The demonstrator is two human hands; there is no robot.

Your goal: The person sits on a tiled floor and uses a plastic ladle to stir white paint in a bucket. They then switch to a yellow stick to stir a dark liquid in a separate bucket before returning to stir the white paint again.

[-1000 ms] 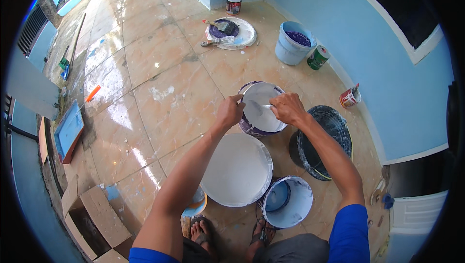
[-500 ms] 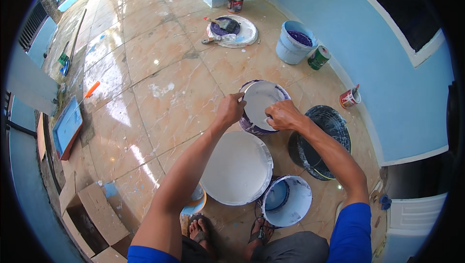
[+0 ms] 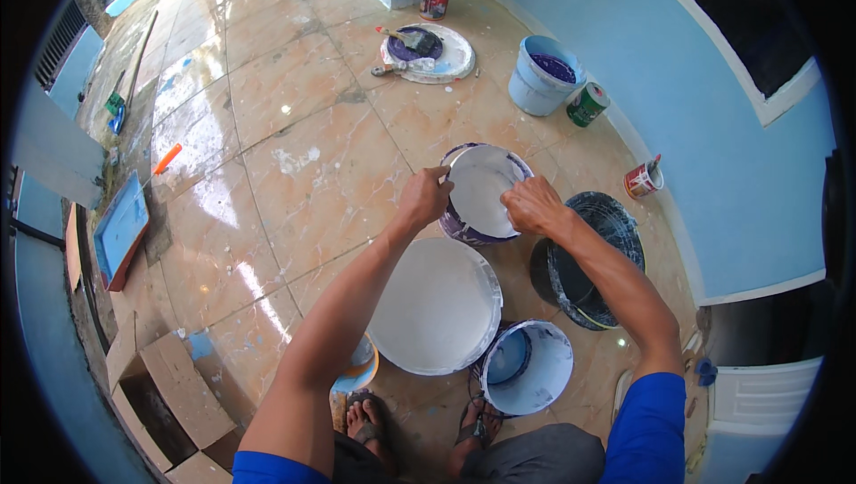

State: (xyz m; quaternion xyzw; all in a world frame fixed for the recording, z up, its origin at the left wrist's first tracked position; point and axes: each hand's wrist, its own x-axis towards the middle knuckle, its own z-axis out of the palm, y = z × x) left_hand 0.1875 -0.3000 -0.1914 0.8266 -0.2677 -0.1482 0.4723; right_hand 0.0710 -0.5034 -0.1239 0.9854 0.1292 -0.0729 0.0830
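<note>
Round white plastic lid (image 3: 481, 188) tilted over purple-stained paint bucket (image 3: 461, 225) on tan tiled floor (image 3: 294, 154), left hand (image 3: 425, 198) gripping lid's left rim, right hand (image 3: 532, 205) gripping its right rim, large white paint pail (image 3: 435, 306) just below, black bucket (image 3: 593, 261) beside right forearm.

Both arms reach up from the lower edge toward mid-frame.
Left hand (image 3: 425, 199) and right hand (image 3: 532, 204) are curled in grips, facing each other, near but apart.
</note>
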